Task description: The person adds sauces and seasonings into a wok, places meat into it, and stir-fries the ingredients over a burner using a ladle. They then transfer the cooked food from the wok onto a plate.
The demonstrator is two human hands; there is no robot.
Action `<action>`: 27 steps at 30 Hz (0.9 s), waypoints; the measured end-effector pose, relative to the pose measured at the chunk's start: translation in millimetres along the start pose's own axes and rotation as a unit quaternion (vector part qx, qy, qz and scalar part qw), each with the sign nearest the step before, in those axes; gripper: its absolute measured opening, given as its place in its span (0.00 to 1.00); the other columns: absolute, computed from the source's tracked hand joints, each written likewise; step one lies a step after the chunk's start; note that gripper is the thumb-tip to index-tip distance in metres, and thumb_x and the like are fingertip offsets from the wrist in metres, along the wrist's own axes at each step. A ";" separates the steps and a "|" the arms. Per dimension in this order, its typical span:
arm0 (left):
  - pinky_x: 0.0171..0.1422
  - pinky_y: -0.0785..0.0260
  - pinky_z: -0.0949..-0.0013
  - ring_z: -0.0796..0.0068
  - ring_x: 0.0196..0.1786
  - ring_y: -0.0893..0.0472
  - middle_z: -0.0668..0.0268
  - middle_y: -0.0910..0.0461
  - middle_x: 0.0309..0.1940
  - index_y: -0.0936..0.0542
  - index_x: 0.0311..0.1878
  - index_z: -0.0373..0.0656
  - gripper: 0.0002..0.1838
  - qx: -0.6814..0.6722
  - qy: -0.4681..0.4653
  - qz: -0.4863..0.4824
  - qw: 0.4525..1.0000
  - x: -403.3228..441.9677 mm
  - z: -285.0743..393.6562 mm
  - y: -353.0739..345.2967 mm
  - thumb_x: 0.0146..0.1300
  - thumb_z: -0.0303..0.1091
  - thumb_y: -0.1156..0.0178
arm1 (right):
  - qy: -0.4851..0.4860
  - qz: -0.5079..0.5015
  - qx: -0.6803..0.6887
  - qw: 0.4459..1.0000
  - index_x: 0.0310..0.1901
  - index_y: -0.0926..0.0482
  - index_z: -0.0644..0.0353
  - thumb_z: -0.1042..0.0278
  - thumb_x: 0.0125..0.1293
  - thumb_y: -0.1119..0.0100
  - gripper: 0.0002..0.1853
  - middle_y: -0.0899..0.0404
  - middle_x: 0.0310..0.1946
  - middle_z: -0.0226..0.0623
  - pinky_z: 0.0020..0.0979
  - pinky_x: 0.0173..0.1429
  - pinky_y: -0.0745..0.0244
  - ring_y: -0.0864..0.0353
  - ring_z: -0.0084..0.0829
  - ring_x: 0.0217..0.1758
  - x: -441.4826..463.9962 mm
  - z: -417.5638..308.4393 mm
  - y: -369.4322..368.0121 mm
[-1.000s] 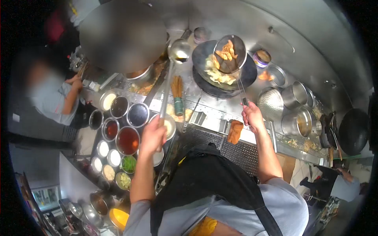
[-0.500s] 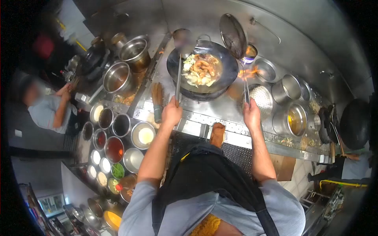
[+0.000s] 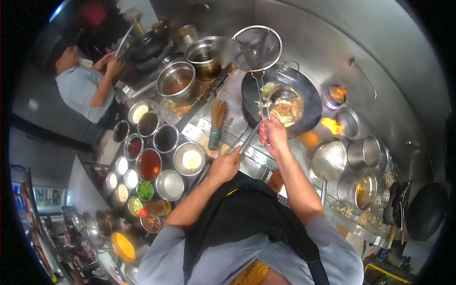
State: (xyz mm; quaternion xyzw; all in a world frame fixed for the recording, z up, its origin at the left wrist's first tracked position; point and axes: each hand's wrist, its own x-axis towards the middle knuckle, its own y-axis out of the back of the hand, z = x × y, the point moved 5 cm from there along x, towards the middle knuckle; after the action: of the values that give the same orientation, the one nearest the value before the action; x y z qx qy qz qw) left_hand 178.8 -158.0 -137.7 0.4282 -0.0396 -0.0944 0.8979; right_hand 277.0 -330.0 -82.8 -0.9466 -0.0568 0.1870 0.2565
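Note:
My left hand is closed around a ladle's handle, near the counter's front edge. The ladle's bowl rests down among the food in a black wok. That food looks like browned pieces mixed with pale vegetable pieces. Closed on the long handle of a wire-mesh strainer, my right hand is just in front of the wok. The strainer's round basket is raised beyond the wok's left rim, and its handle crosses above the ladle's handle.
Several sauce and ingredient bowls stand on the left. A bamboo brush lies left of the wok. Flames rise at the right, near a perforated ladle and metal pots. A co-worker stands at the far left.
The strainer has swung from the wok's right side to its left, with my right hand moving across. The ladle's bowl has gone from the wok's left rim into the food. My view has turned left.

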 end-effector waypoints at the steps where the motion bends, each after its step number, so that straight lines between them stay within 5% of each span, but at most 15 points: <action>1: 0.43 0.24 0.46 0.44 0.37 0.17 0.48 0.16 0.34 0.29 0.69 0.45 0.33 0.003 0.008 -0.005 1.000 -1.7 0.5 6.4 0.57 0.31 0.38 | -0.027 -0.011 0.016 0.999 0.56 0.27 0.55 0.69 0.75 0.53 0.11 0.31 0.21 0.27 0.25 0.17 0.42 0.39 0.20 0.15 15.4 6.5 -15.0; 8: 0.42 0.24 0.47 0.44 0.37 0.17 0.50 0.17 0.34 0.29 0.69 0.49 0.32 -0.011 0.007 -0.025 1.000 1.4 -38.7 17.5 0.59 0.32 0.38 | -0.093 -0.042 0.051 0.993 0.49 0.26 0.53 0.68 0.75 0.52 0.06 0.31 0.22 0.26 0.26 0.21 0.39 0.36 0.21 0.18 124.8 48.9 -105.1; 11: 0.41 0.24 0.47 0.47 0.35 0.17 0.50 0.17 0.33 0.27 0.66 0.44 0.29 -0.030 -0.023 -0.012 0.999 5.6 -44.4 31.7 0.58 0.30 0.39 | -0.120 -0.046 0.125 0.984 0.47 0.25 0.53 0.67 0.76 0.52 0.06 0.27 0.23 0.28 0.27 0.25 0.33 0.31 0.23 0.21 181.2 74.1 -142.1; 14: 0.41 0.24 0.47 0.46 0.36 0.17 0.50 0.17 0.33 0.27 0.66 0.44 0.30 -0.045 -0.044 -0.004 0.998 7.9 -51.2 37.5 0.56 0.29 0.39 | -0.121 -0.059 0.128 0.983 0.53 0.30 0.56 0.65 0.77 0.52 0.09 0.18 0.37 0.40 0.36 0.37 0.21 0.22 0.28 0.31 201.1 87.2 -180.1; 18: 0.42 0.25 0.46 0.46 0.36 0.17 0.49 0.17 0.34 0.27 0.65 0.44 0.29 -0.055 -0.074 -0.041 0.995 11.1 -60.2 39.8 0.56 0.28 0.39 | -0.166 -0.097 -0.002 0.981 0.65 0.39 0.62 0.67 0.75 0.50 0.21 0.20 0.52 0.51 0.45 0.44 0.16 0.15 0.45 0.45 197.7 103.0 -197.6; 21: 0.42 0.26 0.46 0.44 0.36 0.18 0.48 0.18 0.34 0.25 0.64 0.45 0.28 -0.061 -0.061 -0.046 0.995 14.8 -60.8 57.9 0.57 0.28 0.40 | -0.040 -0.065 -0.274 0.959 0.69 0.39 0.67 0.64 0.69 0.43 0.31 0.20 0.49 0.50 0.43 0.44 0.16 0.15 0.44 0.48 187.5 108.6 -178.9; 23: 0.42 0.26 0.46 0.44 0.37 0.18 0.48 0.18 0.34 0.25 0.65 0.45 0.28 -0.066 -0.086 -0.051 0.993 17.0 -66.8 68.0 0.58 0.28 0.40 | 0.163 -0.003 -0.508 0.846 0.74 0.43 0.67 0.64 0.68 0.42 0.36 0.20 0.54 0.49 0.35 0.50 0.19 0.15 0.35 0.50 159.1 91.0 -170.7; 25: 0.41 0.26 0.48 0.44 0.38 0.17 0.48 0.18 0.33 0.26 0.66 0.44 0.29 -0.027 -0.093 -0.075 0.992 23.4 -58.5 86.4 0.59 0.29 0.40 | 0.290 -0.027 -0.413 0.863 0.74 0.43 0.62 0.68 0.69 0.45 0.34 0.18 0.53 0.53 0.38 0.49 0.20 0.14 0.46 0.46 87.0 52.6 -162.0; 27: 0.42 0.26 0.47 0.44 0.38 0.17 0.47 0.17 0.34 0.27 0.67 0.43 0.29 -0.029 -0.086 -0.109 0.990 36.3 -60.6 94.0 0.59 0.29 0.40 | 0.262 -0.014 -0.368 0.892 0.74 0.39 0.56 0.72 0.70 0.45 0.31 0.17 0.53 0.46 0.34 0.47 0.19 0.13 0.37 0.44 26.0 29.2 -135.3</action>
State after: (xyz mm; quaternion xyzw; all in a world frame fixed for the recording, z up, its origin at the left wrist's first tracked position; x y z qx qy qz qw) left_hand 236.4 -61.5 -103.3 0.3938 -0.0671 -0.2291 0.8877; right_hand 288.3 -194.5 -46.0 -0.9870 -0.0660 -0.1056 -0.1018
